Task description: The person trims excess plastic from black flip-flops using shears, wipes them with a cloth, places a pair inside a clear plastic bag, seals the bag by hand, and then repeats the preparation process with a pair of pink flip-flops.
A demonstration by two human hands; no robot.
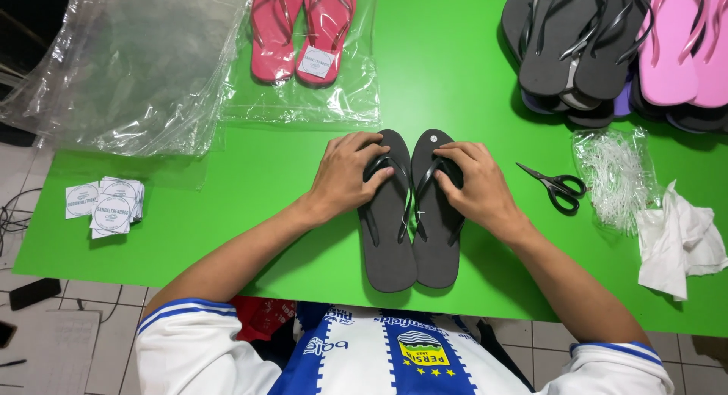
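A pair of dark grey flip-flops (413, 247) with black straps lies side by side on the green table (250, 198), toes pointing away from me. My left hand (350, 173) rests on the left sandal, fingers curled over its strap. My right hand (472, 184) lies on the right sandal, fingertips at its strap. Both hands press on the straps near the toe posts.
A red pair of flip-flops (302, 31) sits in a clear bag at the back. Clear bags (129, 61) pile at the far left, round paper labels (106, 204) at left. Stacked grey and pink sandals (607, 46) lie back right, with black scissors (555, 186), plastic ties (610, 175) and white tissue (677, 243).
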